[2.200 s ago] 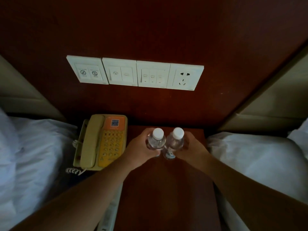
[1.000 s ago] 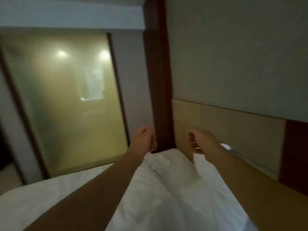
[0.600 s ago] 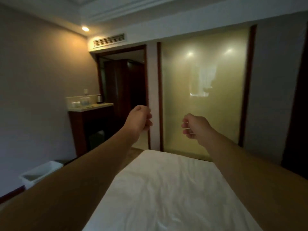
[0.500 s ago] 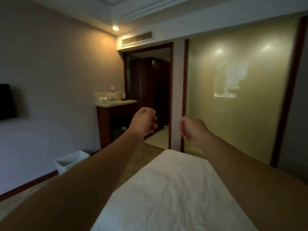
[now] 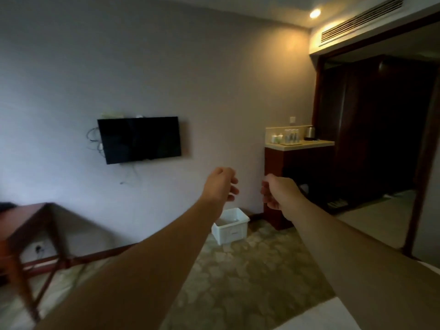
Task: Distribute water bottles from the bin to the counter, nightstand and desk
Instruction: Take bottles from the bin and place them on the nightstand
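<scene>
Both arms reach forward at chest height. The left hand (image 5: 220, 184) hangs with fingers loosely curled and holds nothing; the right hand (image 5: 277, 192) is likewise loosely curled and bare, just beside it with a small gap between them. Beyond and below the left hand, a white bin (image 5: 230, 226) sits on the patterned carpet (image 5: 238, 277) near the foot of the wall; its contents cannot be made out. Right of the bin stands a dark wood cabinet with a pale counter (image 5: 300, 144), where small bottles (image 5: 291, 135) and a kettle (image 5: 309, 133) stand by the back edge. A dark television (image 5: 139, 139) hangs on the wall. A wooden desk (image 5: 26, 220) fills the lower left. Open floor lies between hands and bin.
</scene>
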### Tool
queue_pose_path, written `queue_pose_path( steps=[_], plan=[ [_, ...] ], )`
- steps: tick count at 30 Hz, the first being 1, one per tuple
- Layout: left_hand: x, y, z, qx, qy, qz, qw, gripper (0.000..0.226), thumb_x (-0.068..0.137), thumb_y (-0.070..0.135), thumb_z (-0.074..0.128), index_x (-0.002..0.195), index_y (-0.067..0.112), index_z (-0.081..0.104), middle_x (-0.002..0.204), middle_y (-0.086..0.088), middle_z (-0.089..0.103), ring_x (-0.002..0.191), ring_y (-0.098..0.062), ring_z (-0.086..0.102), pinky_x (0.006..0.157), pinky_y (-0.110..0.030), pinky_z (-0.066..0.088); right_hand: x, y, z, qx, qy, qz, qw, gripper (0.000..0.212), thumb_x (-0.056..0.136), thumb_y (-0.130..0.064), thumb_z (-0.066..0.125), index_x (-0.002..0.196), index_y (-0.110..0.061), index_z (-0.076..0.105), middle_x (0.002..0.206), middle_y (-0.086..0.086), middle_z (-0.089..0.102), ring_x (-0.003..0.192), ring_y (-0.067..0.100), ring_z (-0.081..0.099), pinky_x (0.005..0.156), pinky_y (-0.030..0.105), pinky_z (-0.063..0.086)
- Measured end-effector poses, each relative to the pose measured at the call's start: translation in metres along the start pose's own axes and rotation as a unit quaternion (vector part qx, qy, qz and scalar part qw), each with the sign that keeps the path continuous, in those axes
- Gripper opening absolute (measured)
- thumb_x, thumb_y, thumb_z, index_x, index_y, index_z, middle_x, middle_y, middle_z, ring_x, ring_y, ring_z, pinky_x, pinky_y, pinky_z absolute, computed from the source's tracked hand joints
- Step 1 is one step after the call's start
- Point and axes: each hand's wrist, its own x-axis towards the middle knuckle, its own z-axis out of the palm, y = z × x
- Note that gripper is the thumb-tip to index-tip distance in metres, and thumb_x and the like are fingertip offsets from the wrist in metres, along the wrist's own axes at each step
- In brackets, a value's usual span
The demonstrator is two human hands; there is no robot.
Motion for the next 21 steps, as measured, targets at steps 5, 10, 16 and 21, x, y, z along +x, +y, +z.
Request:
queue_pose_path(
  steps=[5, 10, 16, 21],
  plan=[
    [0.106, -0.036, -0.063, 0.021, 0.051, 0.0, 0.998, 0.013, 0.095, 0.024, 0.048, 0.1, 0.018, 0.06, 0.091, -0.006, 0.063, 0.071, -0.019, 0.063, 0.063, -0.03, 0.053, 0.092, -0.007, 0.113, -0.011, -0.042, -0.009, 0.999, 0.025, 0.092, -0.032, 0.054, 0.089, -0.014, 0.07, 0.079, 0.005, 0.073, 0.064, 0.02, 0.066, 0.056, 0.028, 0.05],
    [0.219, -0.09, -0.123, 0.039, 0.058, 0.007, 0.998, 0.012, 0.097, 0.025, 0.049, 0.1, 0.019, 0.059, 0.094, -0.008, 0.063, 0.075, -0.021, 0.063, 0.064, -0.03, 0.053, 0.183, -0.004, 0.215, -0.024, -0.066, -0.017, 0.997, 0.024, 0.093, -0.032, 0.053, 0.093, -0.014, 0.069, 0.083, 0.005, 0.072, 0.067, 0.019, 0.067, 0.058, 0.028, 0.051],
    [0.366, -0.126, -0.183, 0.062, 0.049, 0.01, 0.997, 0.013, 0.099, 0.027, 0.048, 0.099, 0.02, 0.059, 0.096, -0.01, 0.064, 0.077, -0.023, 0.064, 0.07, -0.032, 0.057, 0.296, -0.017, 0.302, -0.016, -0.039, 0.012, 0.999, 0.026, 0.096, -0.03, 0.051, 0.098, -0.01, 0.067, 0.087, 0.008, 0.07, 0.069, 0.02, 0.064, 0.063, 0.029, 0.052],
    [0.469, -0.151, -0.199, 0.025, 0.041, -0.002, 0.999, 0.012, 0.097, 0.027, 0.051, 0.098, 0.02, 0.06, 0.094, -0.009, 0.064, 0.075, -0.023, 0.064, 0.068, -0.032, 0.057, 0.388, -0.026, 0.35, -0.029, -0.018, 0.015, 0.999, 0.025, 0.097, -0.032, 0.049, 0.097, -0.013, 0.066, 0.087, 0.007, 0.069, 0.069, 0.018, 0.063, 0.06, 0.027, 0.05]
  ],
)
